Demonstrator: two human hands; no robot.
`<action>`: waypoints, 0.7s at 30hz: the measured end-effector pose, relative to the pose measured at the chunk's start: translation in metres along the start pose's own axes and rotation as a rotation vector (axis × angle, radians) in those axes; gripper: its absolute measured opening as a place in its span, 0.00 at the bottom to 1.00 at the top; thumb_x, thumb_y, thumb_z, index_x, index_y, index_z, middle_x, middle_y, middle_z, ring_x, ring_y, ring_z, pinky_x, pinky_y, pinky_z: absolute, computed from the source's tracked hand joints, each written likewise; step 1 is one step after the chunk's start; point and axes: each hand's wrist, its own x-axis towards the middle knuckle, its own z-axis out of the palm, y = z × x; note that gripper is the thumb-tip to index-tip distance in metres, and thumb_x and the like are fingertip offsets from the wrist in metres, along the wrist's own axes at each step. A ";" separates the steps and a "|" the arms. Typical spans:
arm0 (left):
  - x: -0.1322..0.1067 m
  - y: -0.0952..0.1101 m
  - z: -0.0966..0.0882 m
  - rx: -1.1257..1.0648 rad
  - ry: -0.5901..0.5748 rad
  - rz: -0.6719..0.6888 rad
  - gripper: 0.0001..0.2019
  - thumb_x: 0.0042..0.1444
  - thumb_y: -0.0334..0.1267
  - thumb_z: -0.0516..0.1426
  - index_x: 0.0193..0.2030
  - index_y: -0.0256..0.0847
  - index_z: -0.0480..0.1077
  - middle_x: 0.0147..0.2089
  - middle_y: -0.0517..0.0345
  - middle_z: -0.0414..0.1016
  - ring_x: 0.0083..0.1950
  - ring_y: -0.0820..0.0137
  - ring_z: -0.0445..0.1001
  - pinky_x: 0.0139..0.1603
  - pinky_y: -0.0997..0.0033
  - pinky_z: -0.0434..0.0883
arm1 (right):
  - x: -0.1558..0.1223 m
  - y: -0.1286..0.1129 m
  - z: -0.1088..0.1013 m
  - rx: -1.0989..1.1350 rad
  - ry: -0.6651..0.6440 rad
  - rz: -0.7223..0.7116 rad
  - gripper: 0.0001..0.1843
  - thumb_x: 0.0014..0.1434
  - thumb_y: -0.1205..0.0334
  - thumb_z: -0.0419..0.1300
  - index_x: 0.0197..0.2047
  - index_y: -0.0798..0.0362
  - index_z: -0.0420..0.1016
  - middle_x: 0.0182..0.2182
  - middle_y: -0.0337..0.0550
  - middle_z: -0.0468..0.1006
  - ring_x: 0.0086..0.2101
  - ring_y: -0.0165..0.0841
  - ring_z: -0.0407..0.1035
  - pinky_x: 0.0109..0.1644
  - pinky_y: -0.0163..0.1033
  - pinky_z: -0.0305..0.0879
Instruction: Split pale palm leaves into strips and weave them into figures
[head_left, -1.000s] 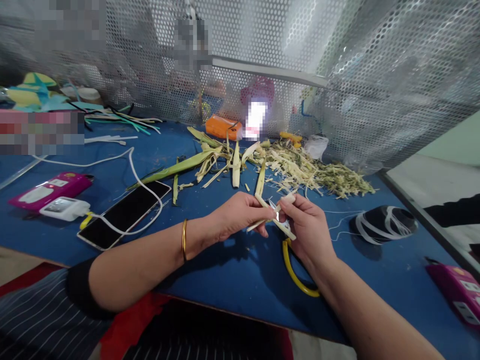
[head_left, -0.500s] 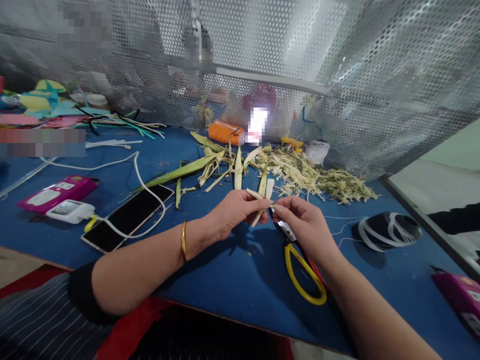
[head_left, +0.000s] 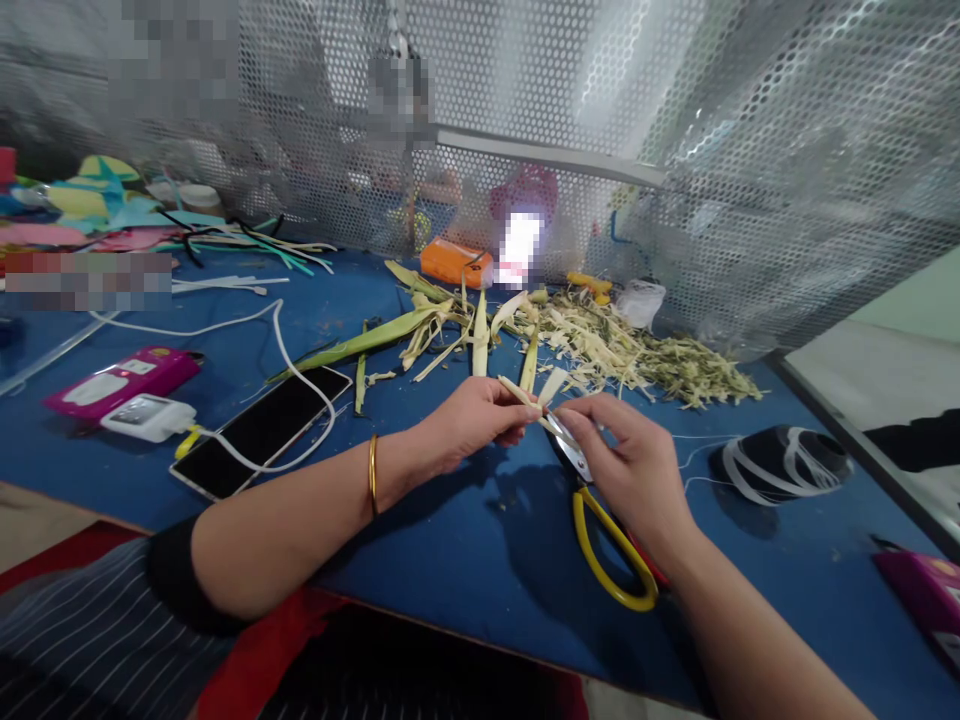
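Observation:
My left hand [head_left: 484, 420] is closed, thumb and fingers pinching narrow pale leaf strips [head_left: 515, 390] that cross at its fingertips. Just to the right, my right hand [head_left: 630, 455] is also closed, its fingertips at the end of a strip that runs across from the left hand. One flat strip end [head_left: 553, 384] sticks up between the hands. Scissors with yellow and red handles [head_left: 616, 550] lie on the table under my right hand, which hides part of them. Long green-white leaves [head_left: 480, 335] lie just beyond the hands.
Shredded leaf pieces [head_left: 600, 335] are heaped behind the hands. On the right sits a dark spool with white string [head_left: 780, 465]. A phone [head_left: 262, 430], white cable and magenta device [head_left: 124, 380] lie left. A perforated metal screen [head_left: 540, 90] bounds the back of the blue table [head_left: 450, 560].
My right hand has moved slightly right, away from the left, and turned, with a strip now stretching between them. The upright strip end has tilted to the right. The view has shifted slightly.

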 end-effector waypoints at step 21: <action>-0.008 0.003 0.001 0.341 -0.260 0.076 0.11 0.53 0.42 0.58 0.29 0.37 0.78 0.16 0.64 0.65 0.21 0.77 0.62 0.24 0.77 0.58 | -0.003 0.003 0.026 0.918 0.108 0.611 0.11 0.45 0.59 0.70 0.25 0.52 0.72 0.20 0.33 0.70 0.20 0.25 0.60 0.23 0.32 0.56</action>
